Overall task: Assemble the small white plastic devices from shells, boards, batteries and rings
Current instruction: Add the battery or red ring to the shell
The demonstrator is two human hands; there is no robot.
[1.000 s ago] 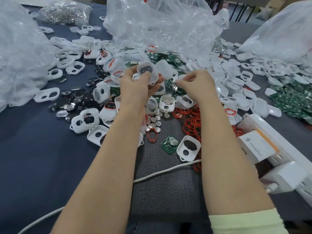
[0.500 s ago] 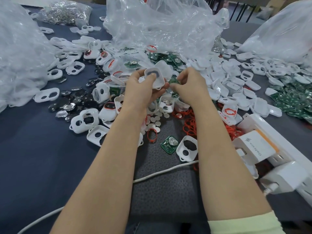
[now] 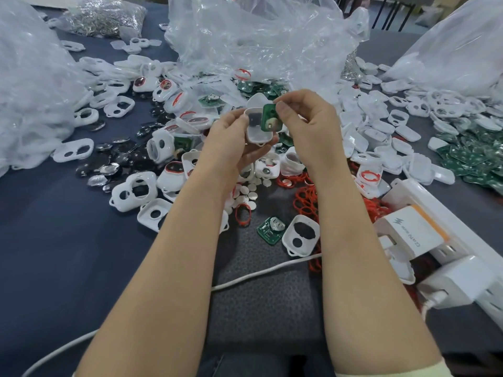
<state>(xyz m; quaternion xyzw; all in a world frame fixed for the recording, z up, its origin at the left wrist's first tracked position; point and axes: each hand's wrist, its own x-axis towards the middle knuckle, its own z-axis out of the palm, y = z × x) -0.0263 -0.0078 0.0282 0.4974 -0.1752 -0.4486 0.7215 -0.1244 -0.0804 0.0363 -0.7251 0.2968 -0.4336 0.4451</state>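
Observation:
My left hand point(image 3: 231, 144) grips a small white plastic shell point(image 3: 255, 129), its hollow side turned up toward me. My right hand point(image 3: 307, 123) pinches a green circuit board point(image 3: 269, 117) between thumb and fingers and holds it at the shell's right rim, tilted on edge. Both hands hover above the middle of the table. Below them lie red rings point(image 3: 304, 198), small round batteries point(image 3: 249, 190), another green board point(image 3: 270, 229) and a white shell with two holes point(image 3: 300, 238).
Loose white shells point(image 3: 381, 131) cover the table on both sides. A heap of green boards point(image 3: 468, 156) lies at the right. Clear plastic bags point(image 3: 258, 36) stand behind. A white power strip with chargers point(image 3: 435, 240) sits at the right front; a white cable point(image 3: 258, 274) crosses the dark mat.
My right hand has picked a green board out of the pile and brought it up against the shell. My left hand has tilted the shell and shifted it slightly right.

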